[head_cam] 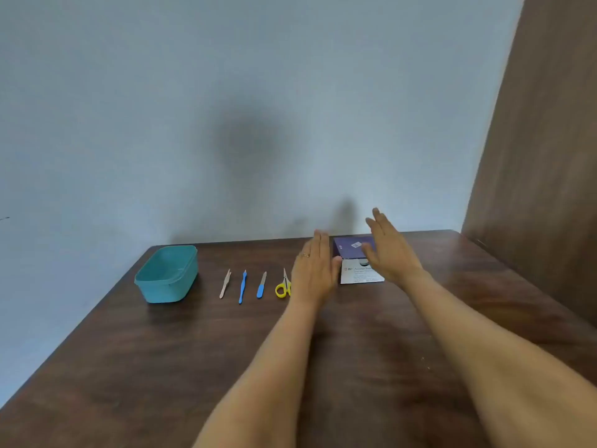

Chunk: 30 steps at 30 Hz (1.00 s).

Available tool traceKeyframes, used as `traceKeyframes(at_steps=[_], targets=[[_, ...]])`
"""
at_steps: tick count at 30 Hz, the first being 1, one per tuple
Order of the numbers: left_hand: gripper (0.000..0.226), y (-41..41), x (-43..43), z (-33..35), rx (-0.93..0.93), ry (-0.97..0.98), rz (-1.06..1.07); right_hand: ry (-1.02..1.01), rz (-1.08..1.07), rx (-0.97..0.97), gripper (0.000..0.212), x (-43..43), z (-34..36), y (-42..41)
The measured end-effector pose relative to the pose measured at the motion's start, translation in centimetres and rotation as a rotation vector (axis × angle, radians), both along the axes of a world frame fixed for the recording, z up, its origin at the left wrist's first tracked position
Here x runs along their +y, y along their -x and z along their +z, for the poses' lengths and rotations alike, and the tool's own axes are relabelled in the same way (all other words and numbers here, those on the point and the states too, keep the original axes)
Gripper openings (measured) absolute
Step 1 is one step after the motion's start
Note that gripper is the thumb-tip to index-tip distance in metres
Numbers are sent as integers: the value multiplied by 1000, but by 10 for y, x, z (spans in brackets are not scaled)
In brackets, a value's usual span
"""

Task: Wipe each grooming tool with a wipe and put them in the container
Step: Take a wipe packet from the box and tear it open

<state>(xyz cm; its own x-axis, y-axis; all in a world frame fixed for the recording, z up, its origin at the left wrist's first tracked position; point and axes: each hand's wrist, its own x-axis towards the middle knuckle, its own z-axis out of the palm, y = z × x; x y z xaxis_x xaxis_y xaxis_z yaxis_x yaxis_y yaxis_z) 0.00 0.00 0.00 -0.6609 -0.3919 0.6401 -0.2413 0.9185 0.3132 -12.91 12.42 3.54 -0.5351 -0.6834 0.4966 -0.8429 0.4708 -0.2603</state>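
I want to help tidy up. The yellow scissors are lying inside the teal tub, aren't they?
Not quite. The head view shows the yellow scissors lying on the table, to the right of the teal tub, not inside it.

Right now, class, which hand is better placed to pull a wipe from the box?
Probably the right. The right hand lies over the box, close to the dark opening at its front; the left hand is flat beside the box's left side, better placed to steady it.
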Motion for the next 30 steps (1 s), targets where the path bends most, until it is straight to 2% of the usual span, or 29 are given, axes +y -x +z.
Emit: traceKeyframes(at_steps=[2,4,7,9,14,22,26,30], targets=[[59,8,12,-8,-56,-250,-54,-69,14,-4,57,0,-5,0],[62,15,20,-17,-87,-401,-68,-138,45,-10,55,-3,-14,0],[64,29,28,-24,-44,-646,-39,-120,74,-60,45,-7,-24,6],[63,35,34,-26,-52,-734,14,-96,86,-68,41,-7,-28,6],[48,43,36,-30,-19,-687,118,-25,118,21,36,-10,-40,16],[33,39,38,-28,-25,-645,109,-109,197,248,26,-4,-17,35],[31,35,40,-25,-32,-610,96,-144,278,359,37,-1,-9,44],[32,34,41,-21,-66,-575,105,-202,296,382,43,-1,-7,45]])
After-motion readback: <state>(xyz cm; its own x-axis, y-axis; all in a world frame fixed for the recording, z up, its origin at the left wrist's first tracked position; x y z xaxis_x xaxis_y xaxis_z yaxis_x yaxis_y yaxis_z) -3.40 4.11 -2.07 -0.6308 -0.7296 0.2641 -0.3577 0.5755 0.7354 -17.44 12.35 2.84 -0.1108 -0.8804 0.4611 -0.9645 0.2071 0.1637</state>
